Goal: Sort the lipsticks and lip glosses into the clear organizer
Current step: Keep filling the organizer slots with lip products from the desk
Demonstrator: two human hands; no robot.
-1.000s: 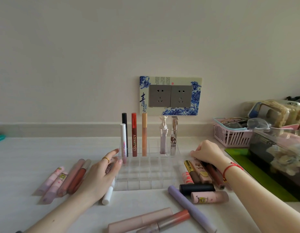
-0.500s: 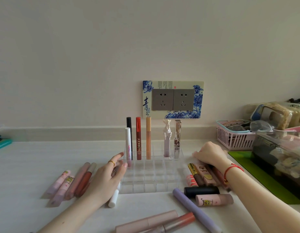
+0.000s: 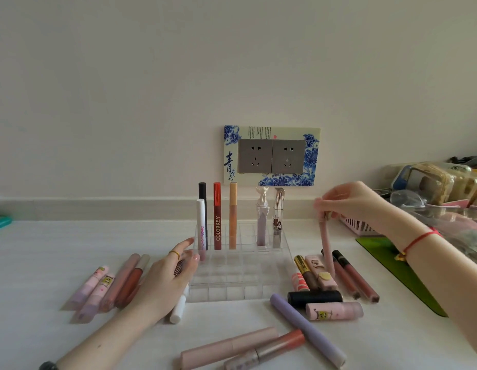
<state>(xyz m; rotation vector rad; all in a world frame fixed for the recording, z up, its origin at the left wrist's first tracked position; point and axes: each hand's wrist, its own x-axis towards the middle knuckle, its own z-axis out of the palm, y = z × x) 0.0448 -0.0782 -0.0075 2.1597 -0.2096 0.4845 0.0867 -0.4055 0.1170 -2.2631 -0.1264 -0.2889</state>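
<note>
Right hand is hovering above the right side of the table, pinching the top end of a slim pink tube between thumb and fingertips. So that grip is clamped on the cap end, with the other fingers curling in. The tube is hanging almost straight down, well to the right of the clear organizer. Its lower end is overlapping the loose pile of lipsticks below, and I can't tell if it's touching them. The wrist is bending down, a red string bracelet is sitting on it, and the forearm is coming in from the lower right.

Left hand is lying palm down on the table, right up against the organizer's left side. Fingers are loose and mostly straight — grip apart, holding nothing. It's wearing a gold ring, and a brown patterned tube is peeking out from under the fingers.

Six tubes are standing upright in the organizer: a white one in front of a black one, then red, orange, lilac and silver along the back row.
</note>
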